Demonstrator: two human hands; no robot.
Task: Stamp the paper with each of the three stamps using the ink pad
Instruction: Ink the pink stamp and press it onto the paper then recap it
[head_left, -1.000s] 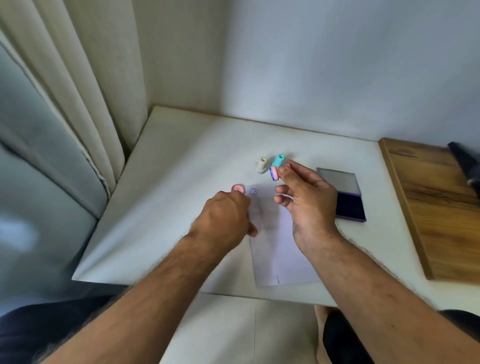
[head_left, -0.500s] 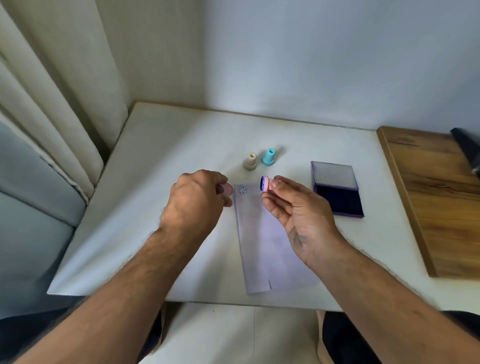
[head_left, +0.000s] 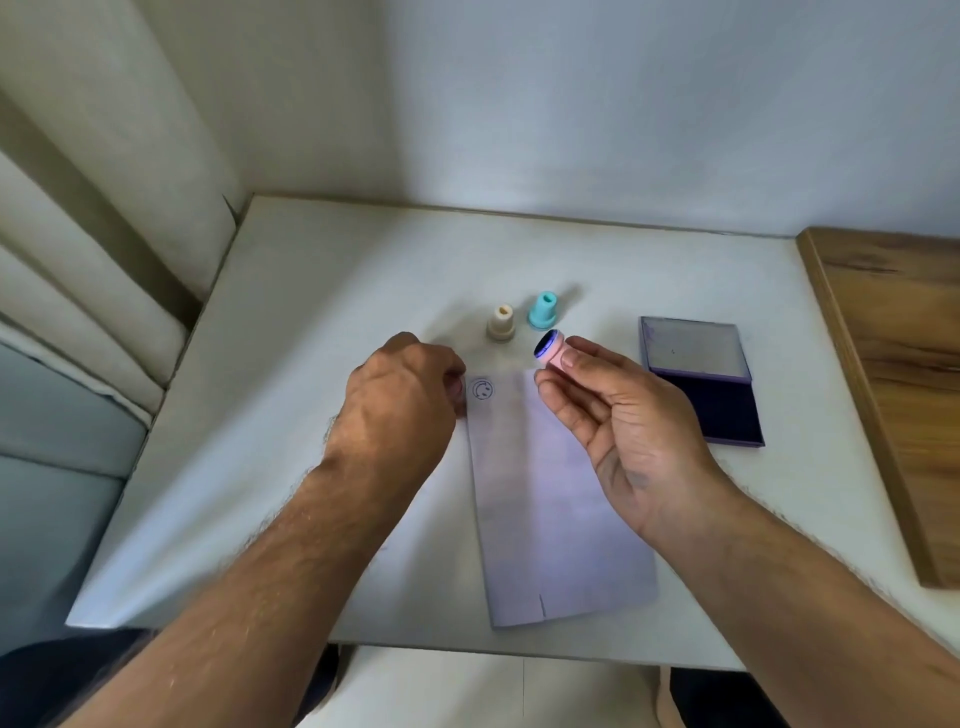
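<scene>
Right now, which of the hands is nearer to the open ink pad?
The right. The right hand, pinching the pink stamp, is just left of the ink pad; the left hand is beyond the paper, at its far-left corner.

We see the right hand (head_left: 618, 415) pinching a small pink stamp (head_left: 551, 353), inked face tilted left, above the white paper strip (head_left: 550, 499) — one smiley print (head_left: 481, 389) at its top. The left hand (head_left: 400, 400) curls beside it; whether it holds anything we cannot tell.
</scene>
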